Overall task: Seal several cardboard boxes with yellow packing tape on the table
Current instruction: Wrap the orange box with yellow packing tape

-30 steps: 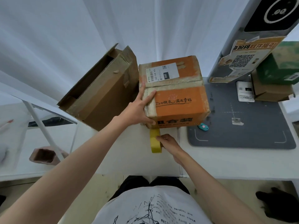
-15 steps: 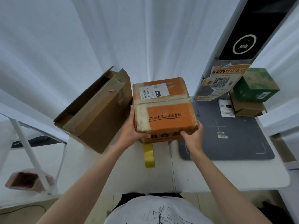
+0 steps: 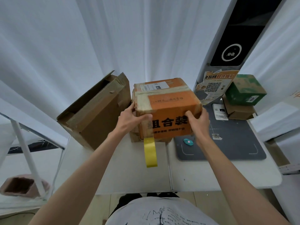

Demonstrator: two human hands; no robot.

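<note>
While the yellow tape [image 3: 150,153] is trailing below, your left hand [image 3: 129,121] and right hand [image 3: 198,121] are gripping the orange box [image 3: 168,111], fingers curled round its near corners.

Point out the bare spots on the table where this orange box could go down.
Freest: the white tabletop in front of the grey mat, right of the yellow packing tape roll. Also bare: the strip between that roll and the open brown cardboard box. Crowded: the far right corner, with the green box stacked on a brown one and the small teal cutter.
</note>
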